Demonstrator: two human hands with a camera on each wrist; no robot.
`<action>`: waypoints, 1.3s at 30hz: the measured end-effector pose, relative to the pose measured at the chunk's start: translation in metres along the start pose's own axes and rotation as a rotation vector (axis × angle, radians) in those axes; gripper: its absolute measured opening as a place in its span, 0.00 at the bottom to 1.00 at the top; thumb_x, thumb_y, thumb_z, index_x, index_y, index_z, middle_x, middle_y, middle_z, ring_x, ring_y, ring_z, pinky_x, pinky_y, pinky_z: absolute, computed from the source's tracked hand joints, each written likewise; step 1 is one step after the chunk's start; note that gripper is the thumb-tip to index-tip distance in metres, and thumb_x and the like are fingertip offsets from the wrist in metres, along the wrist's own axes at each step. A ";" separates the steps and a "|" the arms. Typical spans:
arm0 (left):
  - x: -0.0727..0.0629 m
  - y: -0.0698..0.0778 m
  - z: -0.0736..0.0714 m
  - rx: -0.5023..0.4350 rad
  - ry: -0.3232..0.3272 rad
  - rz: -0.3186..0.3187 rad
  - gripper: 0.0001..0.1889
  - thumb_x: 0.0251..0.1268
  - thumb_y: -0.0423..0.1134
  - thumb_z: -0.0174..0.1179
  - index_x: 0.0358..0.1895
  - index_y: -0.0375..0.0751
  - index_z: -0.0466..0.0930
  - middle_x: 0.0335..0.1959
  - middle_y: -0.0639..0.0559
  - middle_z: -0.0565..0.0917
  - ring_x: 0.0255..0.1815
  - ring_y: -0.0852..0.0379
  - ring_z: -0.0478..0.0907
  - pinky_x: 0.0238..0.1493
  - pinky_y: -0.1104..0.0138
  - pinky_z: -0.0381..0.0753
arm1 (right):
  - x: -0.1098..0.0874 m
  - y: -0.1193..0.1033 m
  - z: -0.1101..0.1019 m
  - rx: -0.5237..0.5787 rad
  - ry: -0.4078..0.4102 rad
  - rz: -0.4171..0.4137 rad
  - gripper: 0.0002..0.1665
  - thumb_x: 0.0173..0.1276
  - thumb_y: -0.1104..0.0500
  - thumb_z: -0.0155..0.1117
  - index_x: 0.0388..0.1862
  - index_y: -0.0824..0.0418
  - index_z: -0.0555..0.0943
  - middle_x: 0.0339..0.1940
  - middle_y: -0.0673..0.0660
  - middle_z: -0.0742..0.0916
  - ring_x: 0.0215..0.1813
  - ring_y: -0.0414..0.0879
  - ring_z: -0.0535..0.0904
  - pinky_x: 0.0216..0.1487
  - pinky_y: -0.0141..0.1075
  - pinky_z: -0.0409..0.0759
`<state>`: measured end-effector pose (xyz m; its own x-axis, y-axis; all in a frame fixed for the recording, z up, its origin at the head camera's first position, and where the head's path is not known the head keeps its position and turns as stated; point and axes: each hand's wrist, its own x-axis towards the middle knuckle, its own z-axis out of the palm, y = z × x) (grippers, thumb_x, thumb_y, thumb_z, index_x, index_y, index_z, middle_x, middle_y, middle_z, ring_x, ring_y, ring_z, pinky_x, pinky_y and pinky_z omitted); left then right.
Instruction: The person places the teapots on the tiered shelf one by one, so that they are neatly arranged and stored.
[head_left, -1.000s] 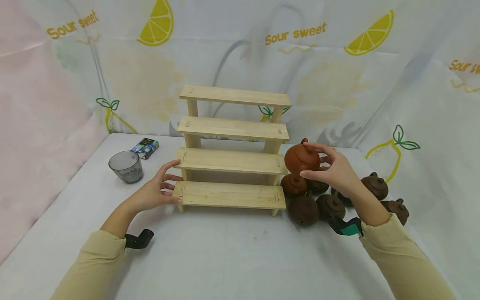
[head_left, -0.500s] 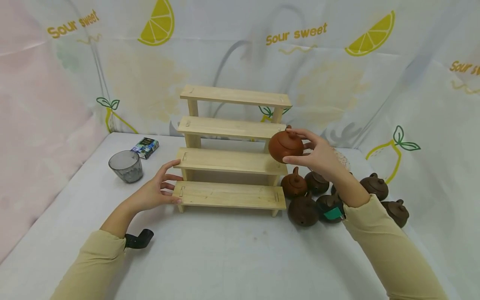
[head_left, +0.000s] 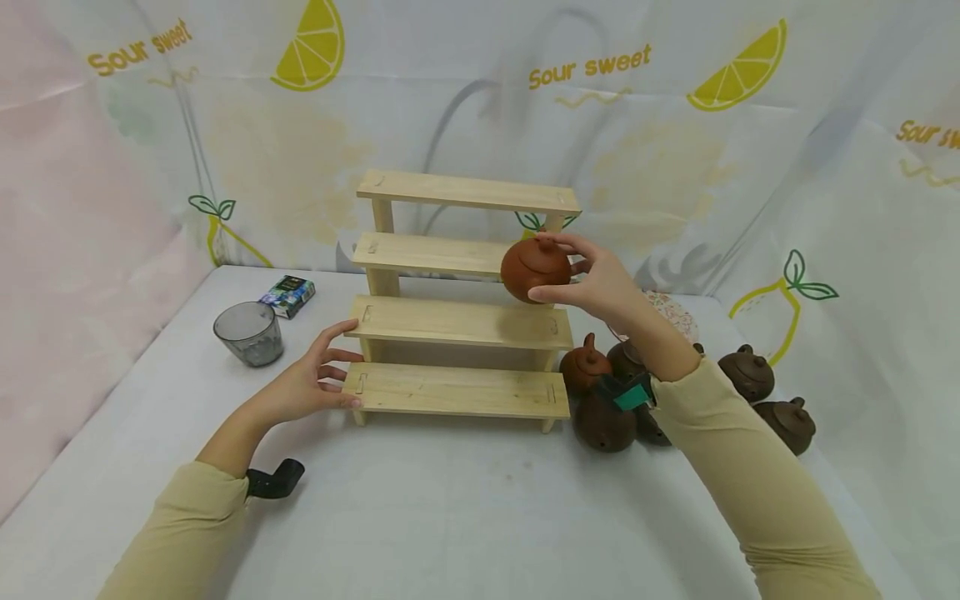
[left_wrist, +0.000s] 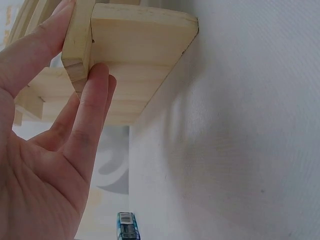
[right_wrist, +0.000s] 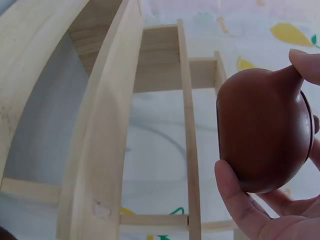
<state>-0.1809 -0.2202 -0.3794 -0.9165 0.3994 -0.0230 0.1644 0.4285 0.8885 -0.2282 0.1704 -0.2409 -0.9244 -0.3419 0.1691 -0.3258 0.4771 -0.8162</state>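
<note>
R hand (head_left: 611, 287) has fingers clamped on a red-brown teapot (head_left: 536, 270); it's at the R part of the wooden rack (head_left: 450, 319), hiding the 2nd-from-top tier's R end in head view. Can't tell if it's over that tier or just in front. Pinched part's spout vs. handle: unclear. Some R fingers cut off at R wrist view's edge.

L hand (head_left: 300, 387) grips rack's L end, bottom-tier board btwn thumb & fingers; thumb tip cut off in L wrist view.

On table (head_left: 420, 517): smaller red teapot (head_left: 583, 372) plus dark teapots (head_left: 604, 425), several partly blocked by R forearm & wrist mount (head_left: 633, 396), so no sure count. Patterned round item (head_left: 672, 315) mostly hidden behind R wrist. Box (left_wrist: 128, 226) cut off at bottom of L wrist view.
</note>
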 end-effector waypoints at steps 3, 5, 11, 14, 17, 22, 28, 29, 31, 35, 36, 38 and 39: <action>0.001 -0.001 0.000 -0.006 -0.003 0.007 0.57 0.47 0.34 0.72 0.73 0.60 0.37 0.61 0.31 0.65 0.49 0.42 0.72 0.46 0.56 0.72 | 0.007 -0.005 0.002 0.028 -0.005 -0.005 0.40 0.51 0.53 0.75 0.64 0.45 0.70 0.60 0.50 0.73 0.49 0.51 0.71 0.40 0.45 0.74; 0.002 -0.001 0.000 -0.007 -0.006 0.009 0.57 0.47 0.34 0.72 0.73 0.60 0.37 0.61 0.31 0.65 0.49 0.42 0.72 0.46 0.56 0.72 | 0.011 -0.009 0.004 0.044 -0.008 -0.012 0.40 0.51 0.53 0.75 0.64 0.45 0.70 0.60 0.50 0.72 0.49 0.51 0.71 0.40 0.45 0.75; 0.004 -0.001 -0.001 0.000 -0.010 0.012 0.57 0.47 0.34 0.72 0.73 0.60 0.36 0.60 0.31 0.65 0.49 0.42 0.73 0.46 0.57 0.72 | 0.025 -0.022 0.010 0.095 -0.022 -0.039 0.41 0.50 0.54 0.75 0.64 0.46 0.71 0.60 0.50 0.73 0.48 0.51 0.72 0.42 0.44 0.75; 0.004 0.000 -0.001 0.003 -0.009 0.017 0.57 0.47 0.34 0.72 0.73 0.60 0.37 0.60 0.31 0.66 0.49 0.42 0.73 0.45 0.56 0.72 | 0.031 -0.028 0.013 0.124 -0.036 -0.048 0.41 0.50 0.55 0.75 0.65 0.47 0.70 0.60 0.50 0.73 0.48 0.50 0.73 0.44 0.44 0.75; 0.005 0.001 -0.001 0.000 -0.016 0.021 0.57 0.47 0.33 0.72 0.73 0.59 0.37 0.60 0.31 0.65 0.49 0.42 0.73 0.46 0.56 0.72 | 0.037 -0.035 0.017 0.164 -0.052 -0.058 0.41 0.51 0.56 0.74 0.66 0.49 0.70 0.60 0.51 0.73 0.48 0.51 0.73 0.45 0.45 0.75; 0.006 0.001 0.000 -0.005 -0.020 0.020 0.57 0.47 0.34 0.72 0.73 0.60 0.37 0.61 0.31 0.65 0.49 0.42 0.72 0.46 0.56 0.72 | 0.049 -0.046 0.024 0.197 -0.059 -0.085 0.40 0.52 0.57 0.74 0.65 0.51 0.70 0.57 0.53 0.74 0.47 0.53 0.74 0.45 0.43 0.76; 0.005 0.001 0.000 -0.014 -0.019 0.021 0.57 0.47 0.34 0.72 0.73 0.59 0.37 0.61 0.31 0.65 0.49 0.42 0.72 0.46 0.57 0.72 | 0.066 -0.056 0.034 0.238 -0.051 -0.090 0.40 0.51 0.57 0.75 0.64 0.52 0.71 0.55 0.55 0.76 0.50 0.48 0.75 0.45 0.41 0.77; 0.005 0.001 0.000 -0.019 -0.019 0.021 0.57 0.47 0.34 0.72 0.73 0.59 0.37 0.60 0.31 0.65 0.49 0.42 0.72 0.46 0.58 0.73 | 0.069 -0.057 0.035 0.259 -0.054 -0.090 0.40 0.51 0.58 0.74 0.64 0.52 0.71 0.55 0.56 0.76 0.51 0.48 0.75 0.45 0.42 0.77; 0.004 0.001 0.000 -0.028 -0.020 0.021 0.57 0.47 0.33 0.72 0.73 0.59 0.37 0.60 0.30 0.65 0.48 0.42 0.72 0.45 0.61 0.74 | 0.075 -0.060 0.038 0.294 -0.060 -0.090 0.39 0.51 0.59 0.74 0.64 0.53 0.71 0.55 0.57 0.75 0.51 0.48 0.75 0.45 0.43 0.77; 0.001 -0.001 0.000 -0.043 -0.020 0.023 0.57 0.46 0.32 0.72 0.73 0.58 0.37 0.60 0.30 0.65 0.48 0.42 0.72 0.43 0.66 0.76 | 0.089 -0.065 0.043 0.293 -0.057 -0.080 0.39 0.51 0.58 0.74 0.64 0.52 0.72 0.55 0.57 0.75 0.51 0.49 0.75 0.45 0.41 0.77; 0.001 -0.001 -0.001 -0.044 -0.020 0.023 0.57 0.46 0.32 0.72 0.73 0.58 0.37 0.60 0.30 0.65 0.48 0.42 0.72 0.42 0.66 0.76 | 0.092 -0.066 0.044 0.288 -0.053 -0.076 0.39 0.51 0.57 0.74 0.64 0.51 0.72 0.55 0.56 0.75 0.52 0.49 0.74 0.45 0.40 0.77; 0.000 -0.002 -0.001 -0.048 -0.019 0.023 0.57 0.46 0.32 0.72 0.73 0.58 0.37 0.60 0.30 0.65 0.47 0.42 0.72 0.42 0.66 0.76 | 0.099 -0.068 0.046 0.288 -0.053 -0.065 0.39 0.51 0.57 0.74 0.64 0.51 0.71 0.55 0.55 0.75 0.52 0.49 0.73 0.45 0.40 0.77; 0.000 -0.003 -0.001 -0.051 -0.018 0.024 0.57 0.46 0.32 0.72 0.73 0.57 0.37 0.60 0.30 0.65 0.47 0.42 0.72 0.42 0.66 0.76 | 0.102 -0.069 0.047 0.298 -0.054 -0.056 0.40 0.51 0.57 0.74 0.64 0.51 0.71 0.55 0.55 0.76 0.53 0.49 0.74 0.46 0.41 0.77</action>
<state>-0.1819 -0.2218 -0.3813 -0.9057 0.4237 -0.0097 0.1666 0.3771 0.9111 -0.2904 0.0649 -0.1938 -0.8920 -0.4075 0.1955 -0.2964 0.2008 -0.9337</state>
